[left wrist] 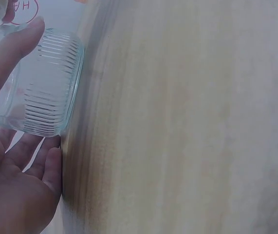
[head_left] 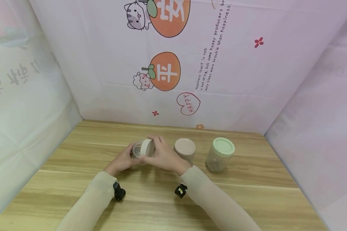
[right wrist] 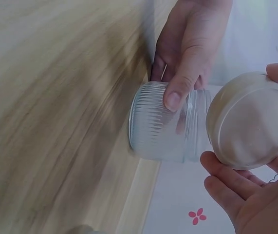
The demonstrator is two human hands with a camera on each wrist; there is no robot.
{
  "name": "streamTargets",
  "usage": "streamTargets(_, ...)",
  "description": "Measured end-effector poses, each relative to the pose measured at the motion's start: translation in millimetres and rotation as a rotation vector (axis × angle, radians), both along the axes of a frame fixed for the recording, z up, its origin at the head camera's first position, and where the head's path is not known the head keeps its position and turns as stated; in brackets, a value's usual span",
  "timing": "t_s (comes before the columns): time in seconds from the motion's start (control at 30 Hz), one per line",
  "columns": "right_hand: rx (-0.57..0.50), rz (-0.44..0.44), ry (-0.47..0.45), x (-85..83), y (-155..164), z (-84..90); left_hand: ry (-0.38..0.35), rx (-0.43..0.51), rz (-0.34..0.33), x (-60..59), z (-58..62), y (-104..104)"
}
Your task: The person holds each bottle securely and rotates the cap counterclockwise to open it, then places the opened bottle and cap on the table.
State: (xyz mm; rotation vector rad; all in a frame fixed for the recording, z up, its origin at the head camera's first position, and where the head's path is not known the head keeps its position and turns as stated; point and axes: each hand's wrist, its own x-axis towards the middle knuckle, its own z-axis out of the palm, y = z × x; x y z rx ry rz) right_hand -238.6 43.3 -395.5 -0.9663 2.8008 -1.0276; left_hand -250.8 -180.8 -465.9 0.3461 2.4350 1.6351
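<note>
My left hand point(head_left: 123, 162) grips a clear glass jar point(left wrist: 51, 83) with ribbed sides, thumb on one side and fingers around the other. The jar is tilted, its mouth towards my right hand point(head_left: 165, 156) and its base close to the wooden table in the right wrist view. Between thumb and fingertips, my right hand holds a round cream lid point(right wrist: 255, 124) by its edge. That lid stands on edge right at the jar's mouth, angled to the rim in the right wrist view. Only part of the lid shows in the left wrist view.
A jar with a pinkish-beige lid point(head_left: 185, 147) stands just right of my right hand, partly hidden by it. Farther right is a clear jar with a light green lid point(head_left: 223, 147). Printed white cloth point(head_left: 118, 64) hangs behind the wooden table point(head_left: 150, 208) and at both sides.
</note>
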Motion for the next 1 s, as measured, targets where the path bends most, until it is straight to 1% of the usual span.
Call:
streamTargets(0.2,0.021,0.015,0.025,3.5,7,-3.3,-0.007,-0.007,0.006,0.8,1.3,0)
streamTargets(0.33,-0.002,0.035,0.023,7.9,11,-7.0,-0.011,-0.019,0.01,1.2,-0.5,0)
streamTargets(0.53,-0.076,0.117,-0.064,16.6,16,-13.1,0.002,-0.01,0.011,0.2,-4.4,1)
streamTargets(0.7,-0.093,0.159,-0.124,23.4,19,-16.4,0.014,0.0,0.013,-0.7,-4.9,2)
streamTargets(0.87,-0.083,0.172,-0.14,28.3,21,-22.9,0.021,0.004,0.015,-0.2,-3.1,2)
streamTargets(1.0,-0.087,0.229,-0.146,29.4,21,-29.7,0.018,0.003,0.018,0.6,-1.3,2)
